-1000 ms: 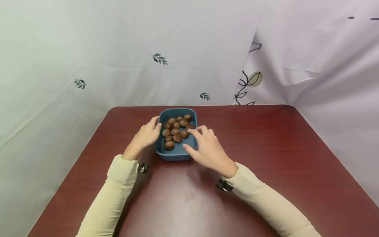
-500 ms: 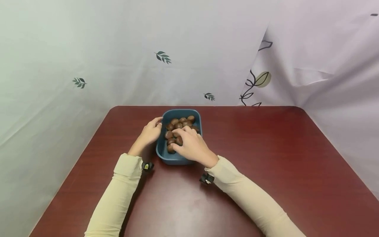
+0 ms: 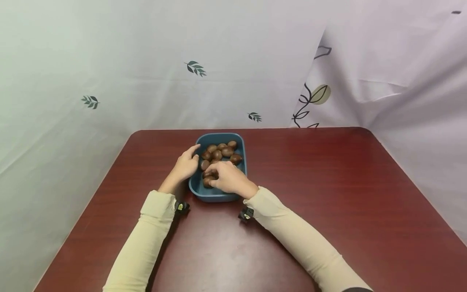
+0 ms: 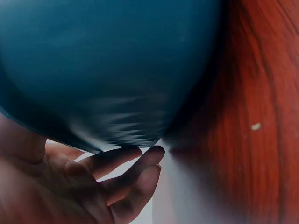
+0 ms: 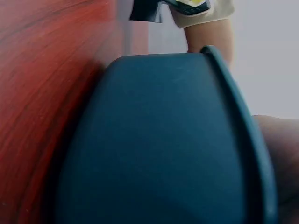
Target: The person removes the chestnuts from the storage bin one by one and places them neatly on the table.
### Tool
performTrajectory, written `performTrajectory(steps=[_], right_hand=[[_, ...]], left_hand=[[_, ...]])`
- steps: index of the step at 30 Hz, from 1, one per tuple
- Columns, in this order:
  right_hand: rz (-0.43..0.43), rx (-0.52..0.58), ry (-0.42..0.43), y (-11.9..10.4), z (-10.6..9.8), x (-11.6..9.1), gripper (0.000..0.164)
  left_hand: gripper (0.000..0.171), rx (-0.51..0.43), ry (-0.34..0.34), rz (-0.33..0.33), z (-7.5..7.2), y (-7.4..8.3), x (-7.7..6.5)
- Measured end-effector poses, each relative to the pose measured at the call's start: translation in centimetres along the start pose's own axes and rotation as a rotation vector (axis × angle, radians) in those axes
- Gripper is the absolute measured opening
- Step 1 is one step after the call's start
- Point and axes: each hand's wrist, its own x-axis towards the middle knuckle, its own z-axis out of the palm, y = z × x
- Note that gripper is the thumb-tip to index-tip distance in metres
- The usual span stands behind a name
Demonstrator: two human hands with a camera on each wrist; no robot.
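In the head view, a blue rectangular container (image 3: 215, 198) with rounded corners holds several glossy brown chestnuts (image 3: 228, 152). My left hand (image 3: 185, 165) holds its left wall, thumb at the rim. In the left wrist view, fingers (image 4: 135, 179) of that hand bend against the outer wall, and the thumb tip is hidden past the rim. My right hand (image 3: 230, 177) reaches over the right rim into the near part, thumb and index finger around a chestnut (image 3: 213, 174) near the left side. Its other fingers and some chestnuts below are hidden. The container's outer wall (image 5: 159, 140) fills most of the right wrist view.
The container stands on a dark red wooden table (image 3: 310, 174), near its far edge. Behind hangs a pale cloth (image 3: 153, 61) with leaf prints. A small black camera sits on each wrist, below the cream sleeves (image 3: 292, 235).
My right hand has moved left from above the container's right rim, down among the chestnuts at the near left, and its thumb and finger have closed in. My left hand stays at the left wall.
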Motion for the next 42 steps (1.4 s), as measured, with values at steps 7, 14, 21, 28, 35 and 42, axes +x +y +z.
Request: performTrajectory(steps=[7, 14, 21, 28, 35, 42], right_hand=[[0.047, -0.052, -0.088, -0.3, 0.8, 0.4, 0.036], [0.036, -0.073, -0.126, -0.1, 1.1, 0.7, 0.038], [-0.091, -0.081, -0.124, 0.3, 1.4, 1.1, 0.027], [-0.167, -0.067, -0.041, 0.7, 1.2, 1.0, 0.023], [-0.18, 0.022, 0.033, 0.5, -1.1, -1.2, 0.026], [-0.145, 0.029, 0.078, 0.6, -3.9, -3.8, 0.026]], left_hand=[[0.051, -0.01, 0.009, 0.004, 0.0, -0.2, -0.2], [0.052, -0.03, -0.013, 0.011, -0.1, 0.0, -0.3], [0.051, -0.021, 0.004, 0.008, 0.1, -0.1, -0.2], [0.051, -0.023, 0.038, 0.014, 0.4, -0.2, -0.2], [0.051, -0.021, 0.048, 0.018, 1.0, -0.2, -0.1], [0.052, -0.028, 0.035, 0.007, 0.4, -0.1, -0.2]])
